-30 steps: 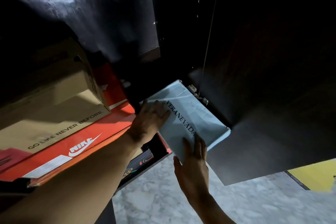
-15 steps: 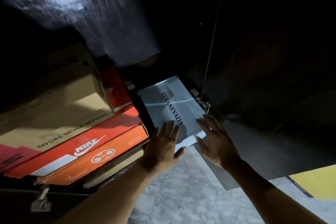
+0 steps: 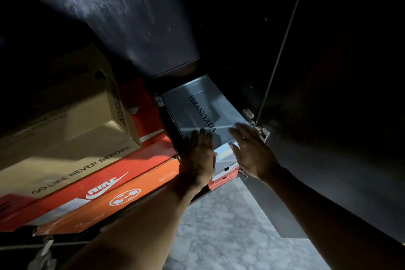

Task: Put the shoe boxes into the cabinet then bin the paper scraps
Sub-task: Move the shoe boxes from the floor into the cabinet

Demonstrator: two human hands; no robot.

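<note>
A pale blue shoe box (image 3: 197,107) printed VERANEVADA lies flat inside the dark cabinet (image 3: 241,28), on top of a red box (image 3: 223,176). My left hand (image 3: 198,158) presses flat against its near end with fingers spread. My right hand (image 3: 252,151) rests open against the box's near right corner, close to the door hinge (image 3: 259,130). Neither hand grips the box. To the left sits a stack: a tan box (image 3: 72,138) reading GO LIKE NEVER BEFORE over a red Nike box (image 3: 94,190) and an orange box (image 3: 131,199).
The open cabinet door (image 3: 328,138) stands dark at the right, reaching toward me. Below lies a grey marble floor (image 3: 219,237). A metal hinge (image 3: 43,254) shows at the lower left. No paper scraps are in sight.
The blue box has slid deeper into the cabinet. Both hands moved from its top and side to its near end, pushing it in. My view has shifted closer.
</note>
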